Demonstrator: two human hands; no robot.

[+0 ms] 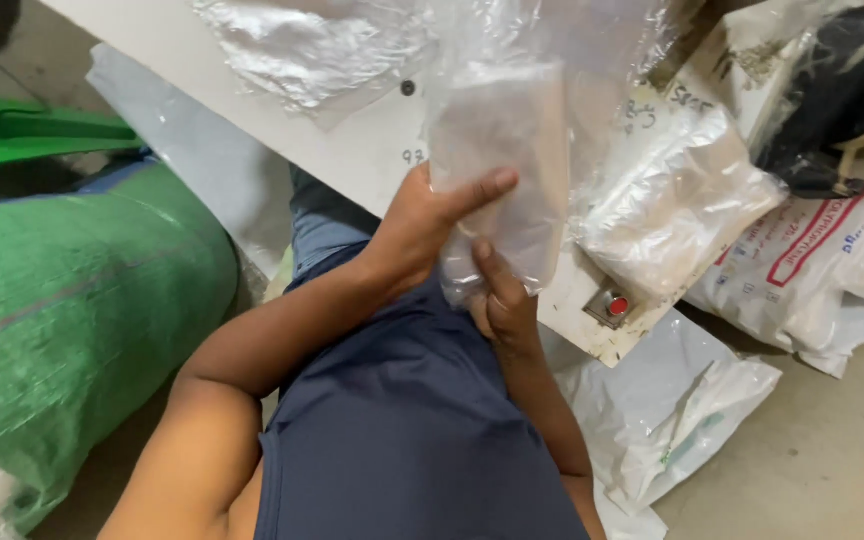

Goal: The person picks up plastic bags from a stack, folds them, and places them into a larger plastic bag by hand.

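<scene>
We have both hands on a clear, crinkled plastic bag (500,150) with a pale folded item inside. We hold it up in front of our chest, above a white flat board (372,150). Left hand (422,225) clamps the bag's lower left edge, thumb pressed across the front, fingers behind and out of sight. Right hand (500,300) grips the bag's bottom from below, thumb up against the plastic, other fingers curled under. Beside the bag to the right, a stuffed clear plastic bag of white material (667,200) lies on the board, near a small grey switch box with a red button (610,305). A big green woven sack (72,320) sits well apart on our left. White printed plastic sacks (812,270) lie on the floor at right.
</scene>
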